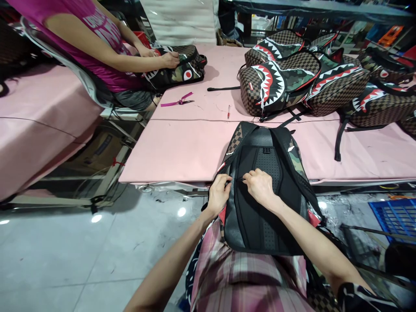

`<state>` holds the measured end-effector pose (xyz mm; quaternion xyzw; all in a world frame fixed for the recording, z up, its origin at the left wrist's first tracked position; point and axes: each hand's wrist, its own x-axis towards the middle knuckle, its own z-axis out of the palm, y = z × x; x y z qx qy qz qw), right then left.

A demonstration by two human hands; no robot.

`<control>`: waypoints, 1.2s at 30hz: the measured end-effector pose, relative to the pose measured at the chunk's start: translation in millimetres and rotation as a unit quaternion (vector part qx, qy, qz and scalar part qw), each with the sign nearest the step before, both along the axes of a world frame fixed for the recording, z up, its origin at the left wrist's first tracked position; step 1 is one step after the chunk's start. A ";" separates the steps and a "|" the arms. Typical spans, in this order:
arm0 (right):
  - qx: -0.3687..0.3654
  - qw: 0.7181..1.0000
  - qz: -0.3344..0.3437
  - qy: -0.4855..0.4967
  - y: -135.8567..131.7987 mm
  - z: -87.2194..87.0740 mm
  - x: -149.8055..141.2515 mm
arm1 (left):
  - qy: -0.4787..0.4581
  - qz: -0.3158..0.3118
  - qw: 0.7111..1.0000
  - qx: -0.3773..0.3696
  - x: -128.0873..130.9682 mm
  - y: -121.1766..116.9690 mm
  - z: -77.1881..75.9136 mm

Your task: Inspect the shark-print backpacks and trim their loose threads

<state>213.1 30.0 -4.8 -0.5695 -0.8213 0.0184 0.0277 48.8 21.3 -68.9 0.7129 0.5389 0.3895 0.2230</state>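
Note:
A backpack (260,216) lies back-panel up, half on my lap and half on the edge of the pink table (182,147). Its black padded back and shoulder straps face me; camouflage and brown checker fabric show at the sides. My left hand (218,194) is closed in a pinch at the left edge of the back panel. Just to its right, my right hand (260,186) is also closed in a pinch on the panel. Between the two hands runs something thin and dark, too small to name.
A pile of shark-mouth backpacks (312,82) fills the table's far right. A pen (228,111) and purple-handled snips (178,102) lie mid-table. At far left a seated person in a pink top (97,47) handles another backpack (182,69). A blue crate (394,214) stands right.

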 end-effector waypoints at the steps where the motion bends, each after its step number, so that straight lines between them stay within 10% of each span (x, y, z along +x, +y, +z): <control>1: -0.007 1.000 -0.010 0.018 0.8 -2.6 1.7 | 0.001 0.000 1.000 0.000 0.2 -0.1 -0.1; 10: -0.071 0.977 -0.089 0.182 7.9 -18.3 14.5 | 0.006 0.002 1.000 -0.003 0.4 -0.1 -1.0; 36: -0.037 0.995 0.067 -0.060 13.8 14.3 -5.4 | 0.015 0.000 1.000 0.025 1.4 0.7 -7.9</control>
